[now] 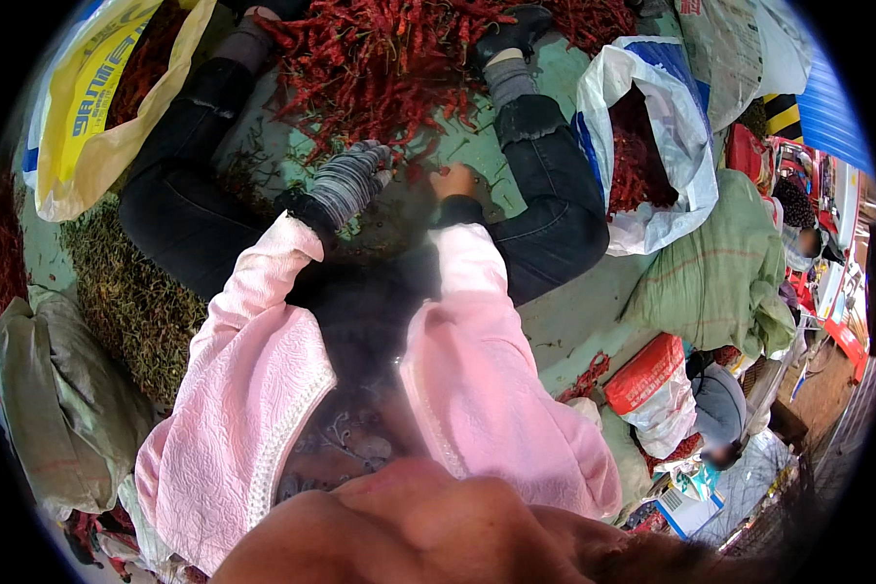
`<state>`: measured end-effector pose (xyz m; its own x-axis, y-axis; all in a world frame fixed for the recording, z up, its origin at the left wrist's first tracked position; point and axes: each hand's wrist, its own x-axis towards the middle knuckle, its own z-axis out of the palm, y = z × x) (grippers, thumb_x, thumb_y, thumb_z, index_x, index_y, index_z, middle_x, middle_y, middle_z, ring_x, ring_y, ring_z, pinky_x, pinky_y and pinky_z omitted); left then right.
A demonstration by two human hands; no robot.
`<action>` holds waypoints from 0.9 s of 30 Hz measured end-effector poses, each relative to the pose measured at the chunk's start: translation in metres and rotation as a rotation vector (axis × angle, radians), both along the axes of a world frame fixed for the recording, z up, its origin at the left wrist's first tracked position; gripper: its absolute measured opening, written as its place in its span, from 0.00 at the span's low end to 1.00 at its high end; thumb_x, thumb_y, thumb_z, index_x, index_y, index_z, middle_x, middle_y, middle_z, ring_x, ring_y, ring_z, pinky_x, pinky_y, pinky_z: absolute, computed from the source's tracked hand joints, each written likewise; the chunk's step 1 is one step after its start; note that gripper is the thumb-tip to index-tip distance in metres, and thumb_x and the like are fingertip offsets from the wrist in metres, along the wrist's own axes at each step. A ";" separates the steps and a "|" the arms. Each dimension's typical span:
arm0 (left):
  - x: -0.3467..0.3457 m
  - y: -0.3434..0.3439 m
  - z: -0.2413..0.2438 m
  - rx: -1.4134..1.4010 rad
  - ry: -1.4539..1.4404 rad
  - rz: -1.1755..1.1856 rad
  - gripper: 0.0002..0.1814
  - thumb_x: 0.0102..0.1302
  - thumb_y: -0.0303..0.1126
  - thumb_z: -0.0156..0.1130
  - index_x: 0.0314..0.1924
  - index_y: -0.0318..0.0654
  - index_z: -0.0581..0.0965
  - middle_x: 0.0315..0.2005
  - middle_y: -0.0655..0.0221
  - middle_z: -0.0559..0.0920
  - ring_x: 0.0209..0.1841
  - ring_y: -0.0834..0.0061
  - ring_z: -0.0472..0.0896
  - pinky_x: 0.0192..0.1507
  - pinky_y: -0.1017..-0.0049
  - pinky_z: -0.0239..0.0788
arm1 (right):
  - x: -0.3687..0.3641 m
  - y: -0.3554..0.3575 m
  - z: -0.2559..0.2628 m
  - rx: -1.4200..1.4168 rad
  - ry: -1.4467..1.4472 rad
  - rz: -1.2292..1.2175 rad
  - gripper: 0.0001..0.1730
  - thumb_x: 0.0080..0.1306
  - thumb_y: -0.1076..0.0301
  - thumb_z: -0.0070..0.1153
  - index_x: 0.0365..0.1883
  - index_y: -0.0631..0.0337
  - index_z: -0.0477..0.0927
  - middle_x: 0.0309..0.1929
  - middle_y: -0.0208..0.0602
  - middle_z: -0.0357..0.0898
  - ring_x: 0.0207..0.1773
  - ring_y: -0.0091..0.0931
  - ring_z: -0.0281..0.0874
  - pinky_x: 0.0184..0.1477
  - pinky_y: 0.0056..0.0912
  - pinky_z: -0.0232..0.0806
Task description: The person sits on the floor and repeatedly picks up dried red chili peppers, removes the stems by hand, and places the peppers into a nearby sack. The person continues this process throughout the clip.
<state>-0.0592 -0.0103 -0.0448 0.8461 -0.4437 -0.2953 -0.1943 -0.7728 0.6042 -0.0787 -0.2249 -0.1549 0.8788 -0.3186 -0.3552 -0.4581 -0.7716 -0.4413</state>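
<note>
A large heap of dried red chili peppers lies on the green floor sheet between my outstretched legs. My left hand, in a grey striped knit glove, is at the near edge of the heap with its fingers partly bent; whether it holds a pepper cannot be told. Just right of it, my bare right hand is curled near the floor, with something small and red at its fingertips, too blurred to name. Loose pepper stems lie scattered around my right hand.
An open white woven sack of red peppers stands at my right, a yellow and white sack at my left. A heap of stems lies by my left leg. A full green sack and other people are farther right.
</note>
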 end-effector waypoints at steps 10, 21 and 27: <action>-0.004 -0.001 -0.025 -0.077 -0.146 0.032 0.20 0.59 0.35 0.53 0.51 0.37 0.69 0.46 0.58 0.72 0.48 0.61 0.71 0.50 0.68 0.62 | 0.005 0.009 0.033 0.392 -0.250 -0.160 0.17 0.45 0.61 0.60 0.28 0.65 0.76 0.23 0.41 0.75 0.29 0.30 0.73 0.34 0.31 0.64; 0.010 -0.029 -0.034 -0.727 0.610 0.360 0.15 0.57 0.34 0.60 0.44 0.37 0.74 0.31 0.73 0.77 0.33 0.84 0.71 0.34 0.81 0.65 | -0.005 0.033 0.068 0.740 -0.103 0.057 0.11 0.47 0.72 0.55 0.30 0.66 0.73 0.26 0.27 0.74 0.28 0.19 0.69 0.33 0.22 0.63; 0.012 -0.022 -0.035 -0.986 0.877 0.498 0.12 0.59 0.37 0.56 0.39 0.38 0.76 0.29 0.76 0.76 0.31 0.83 0.72 0.34 0.82 0.63 | -0.008 0.034 0.051 1.201 -0.106 -0.179 0.09 0.50 0.74 0.56 0.32 0.63 0.74 0.23 0.26 0.73 0.25 0.16 0.68 0.28 0.18 0.61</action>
<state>-0.0470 -0.0326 -0.0798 0.6794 -0.4873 -0.5486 0.6863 0.1572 0.7102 -0.0868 -0.1905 -0.1036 0.8986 0.0440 -0.4366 -0.4348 0.2231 -0.8725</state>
